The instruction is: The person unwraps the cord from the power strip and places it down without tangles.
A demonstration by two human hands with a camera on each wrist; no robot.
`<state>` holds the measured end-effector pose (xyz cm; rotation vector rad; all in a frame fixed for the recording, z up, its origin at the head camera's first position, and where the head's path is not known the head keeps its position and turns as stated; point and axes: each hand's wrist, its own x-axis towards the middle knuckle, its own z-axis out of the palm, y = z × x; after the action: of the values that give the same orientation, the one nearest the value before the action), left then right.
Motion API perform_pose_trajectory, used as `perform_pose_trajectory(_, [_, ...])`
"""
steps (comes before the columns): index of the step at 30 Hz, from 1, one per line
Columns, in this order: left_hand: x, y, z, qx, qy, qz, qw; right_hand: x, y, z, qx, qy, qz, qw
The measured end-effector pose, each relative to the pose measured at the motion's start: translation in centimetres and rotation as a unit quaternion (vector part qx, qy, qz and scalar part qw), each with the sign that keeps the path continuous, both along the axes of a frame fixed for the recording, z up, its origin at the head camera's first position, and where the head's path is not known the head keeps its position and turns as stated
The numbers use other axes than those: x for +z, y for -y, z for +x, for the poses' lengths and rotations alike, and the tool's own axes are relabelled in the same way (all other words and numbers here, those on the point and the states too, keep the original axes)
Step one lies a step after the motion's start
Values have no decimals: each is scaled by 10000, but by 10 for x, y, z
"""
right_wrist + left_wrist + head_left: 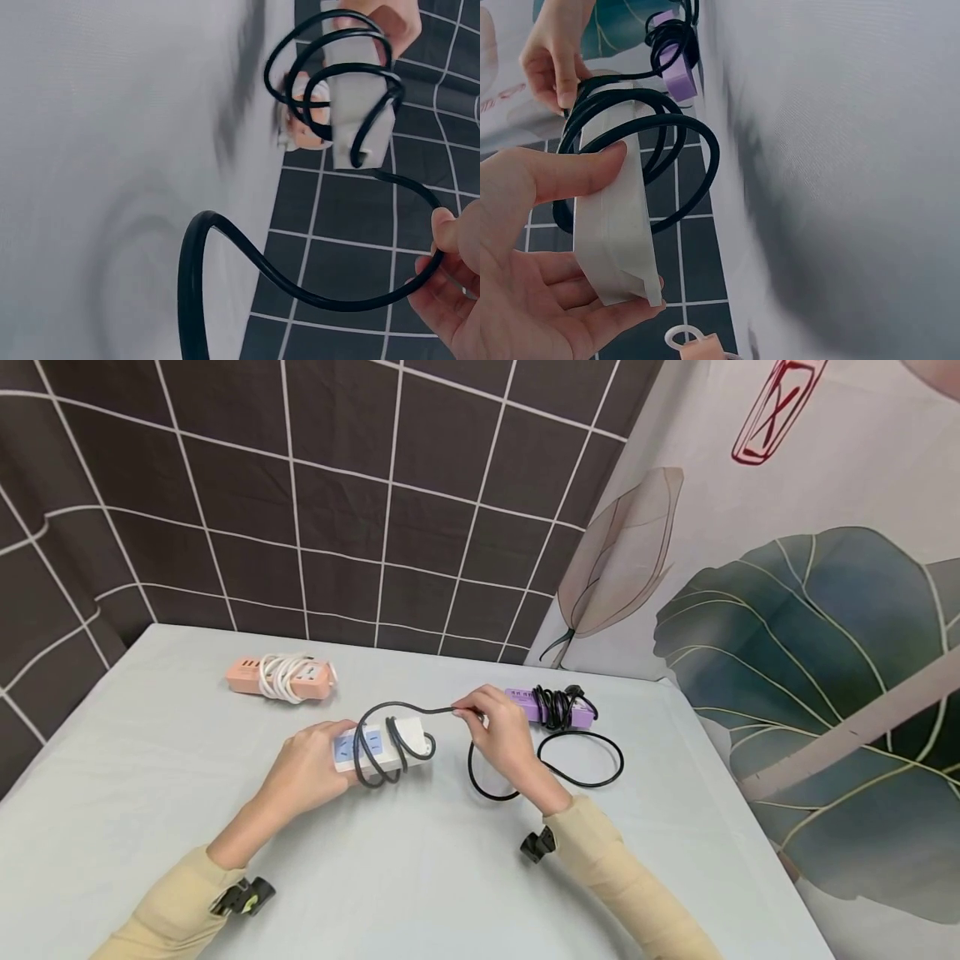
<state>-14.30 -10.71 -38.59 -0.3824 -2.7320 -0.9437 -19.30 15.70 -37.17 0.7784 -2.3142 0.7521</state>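
Note:
My left hand grips the end of a white power strip with blue socket faces, held up over the table. In the left wrist view the thumb lies along one side of the strip and the fingers curl beneath. A black cord circles the strip in several loose loops. To its right, my right hand pinches the cord between thumb and fingers, as the right wrist view shows. From there the free cord runs down in wide curves onto the table on the right.
A pink power strip wrapped in white cord lies at the back left. Behind the right hand sits a purple power strip bound with black cord. A dark tiled-pattern cloth hangs behind the white table.

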Motion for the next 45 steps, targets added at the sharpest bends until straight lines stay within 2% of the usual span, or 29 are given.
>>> perform_pose_trajectory(6, [-3, 4, -3, 4, -8, -23, 10000, 7, -7, 8, 74, -241, -39, 9997])
perform_pose_trajectory(14, [0, 9, -4, 4, 59, -57, 10000, 14, -22, 22, 271, -558, -46, 9981])
perform_pose_trajectory(21, [1, 14, -6, 43, -29, -155, 9999, 16, -35, 39, 392, -823, 214, 9956])
perform_pose_trajectory(30, [2, 15, -6, 68, -110, -90, 9999, 12, -47, 52, 613, -1083, 548, 9907])
perform_pose_trajectory(39, [4, 19, -7, 145, 72, -8, 9999, 4, -55, 61, 826, -1185, 765, 9866])
perform_pose_trajectory(45, [5, 20, -7, 156, 93, 17, 9998, -4, -63, 67, 806, -1247, 1251, 9810])
